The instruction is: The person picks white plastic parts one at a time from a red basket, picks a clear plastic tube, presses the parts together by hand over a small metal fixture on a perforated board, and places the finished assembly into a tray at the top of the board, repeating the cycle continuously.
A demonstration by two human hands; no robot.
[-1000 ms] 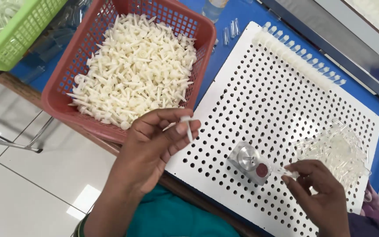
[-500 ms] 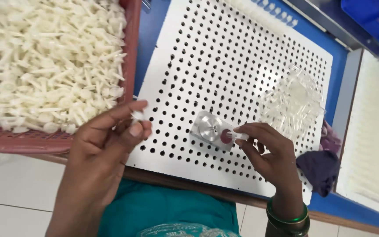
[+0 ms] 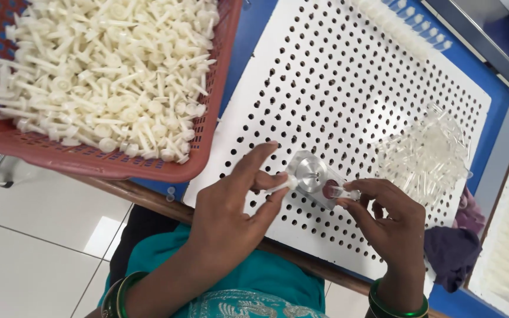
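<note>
Left hand (image 3: 231,203) at frame centre pinches a small white plastic pin (image 3: 278,187) between thumb and fingertips, its tip touching the clear block fixture (image 3: 316,179) that sits on the white perforated board (image 3: 349,88). Right hand (image 3: 384,215), lower right of centre, is closed on a small clear tube (image 3: 343,192), held against the other side of the same fixture, by its reddish spot. So both hands are clamped, each on its own part, meeting at the fixture. My read on the pin: very light, stiff moulded plastic, thin shaft with a flat round head, smooth enough to roll or slip; best taken at the shaft just behind the head, fingertip pinch, as it is now. The tube looks thin-walled, rigid, probably easy to crack or flick away; hold it mid-length with light pressure. The fixture looks heavier, with a metal insert, and likely stays put on its own. Supply: red basket (image 3: 207,141) in the upper left, heaped with white pins (image 3: 95,76), tangled, so picking a single one needs care. Pile of clear tubes (image 3: 425,156) on the board at right. Filled row of parts (image 3: 402,29) along the board's top edge. Blue worktop (image 3: 251,59) under everything; dark cloth (image 3: 452,253) at lower right.
</note>
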